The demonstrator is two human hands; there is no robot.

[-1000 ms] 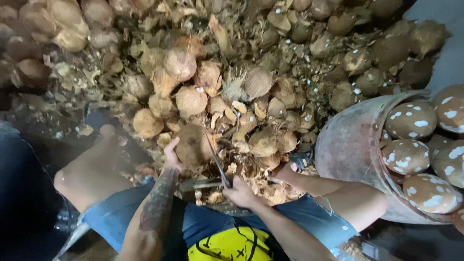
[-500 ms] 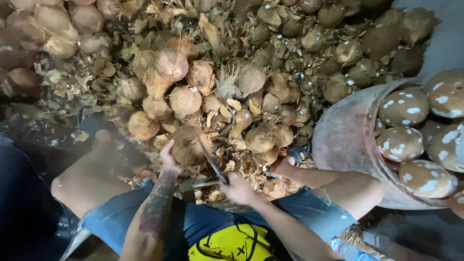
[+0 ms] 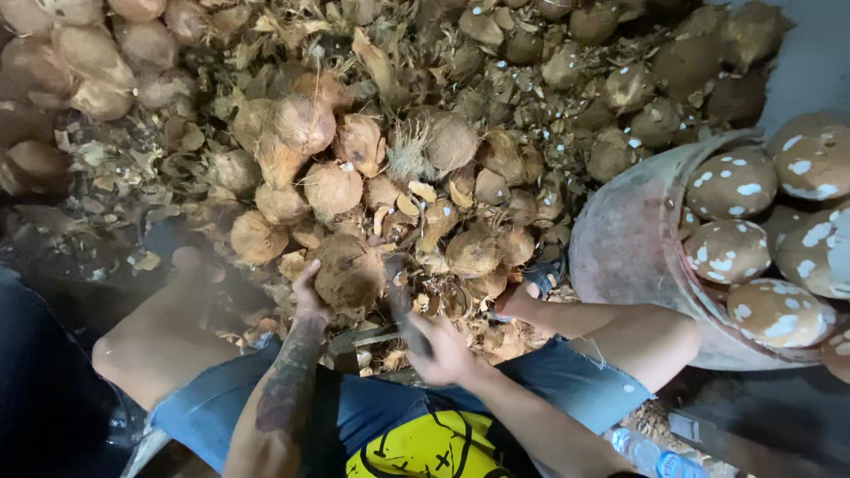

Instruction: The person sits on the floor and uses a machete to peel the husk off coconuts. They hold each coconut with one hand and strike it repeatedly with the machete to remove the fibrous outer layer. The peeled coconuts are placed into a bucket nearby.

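Brown husked coconut (image 3: 347, 273) upright, blurred blade (image 3: 403, 305) against it.

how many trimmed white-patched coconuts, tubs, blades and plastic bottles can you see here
Trimmed brown coconuts with white patches, in view in or over the tub: 6
Round pinkish plastic tub: 1
Dark chopping blade: 1
Clear plastic bottle: 1
Total: 9
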